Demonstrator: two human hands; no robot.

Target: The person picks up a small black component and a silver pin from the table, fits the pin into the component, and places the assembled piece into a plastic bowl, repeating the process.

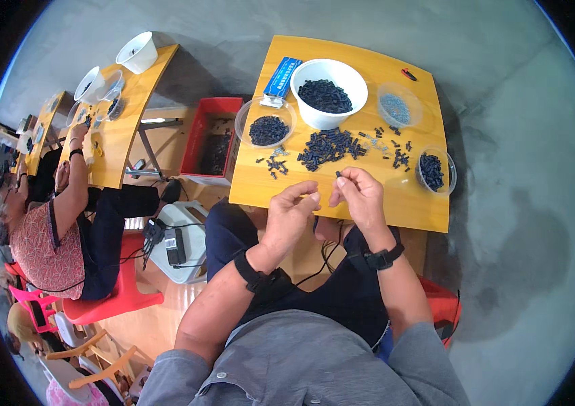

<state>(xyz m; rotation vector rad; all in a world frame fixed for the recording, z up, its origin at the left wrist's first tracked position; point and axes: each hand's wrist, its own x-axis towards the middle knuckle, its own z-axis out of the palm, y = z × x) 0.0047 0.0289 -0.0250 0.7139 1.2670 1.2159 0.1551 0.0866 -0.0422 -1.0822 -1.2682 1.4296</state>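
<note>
Above the near edge of the yellow table (260, 193), my left hand (289, 213) has its thumb and forefinger pressed together; whatever they may hold is too small to name. Close by on the right, my right hand (363, 196) pinches a small black plastic part (339, 174) between thumb and fingertips. The two hands are apart. Just beyond them lies a loose pile of black plastic parts (328, 149). Smaller groups of black pieces (275, 164) and a few clear or grey bits (372, 142) are scattered at either side.
A white bowl (302, 111) of black parts stands at the back. Clear tubs hold black parts (268, 130), pale blue bits (395, 108) and more black parts (431, 171). A blue box (282, 78) lies far left; a red bin (214, 107) is left of the table. Another person (50, 250) works further left.
</note>
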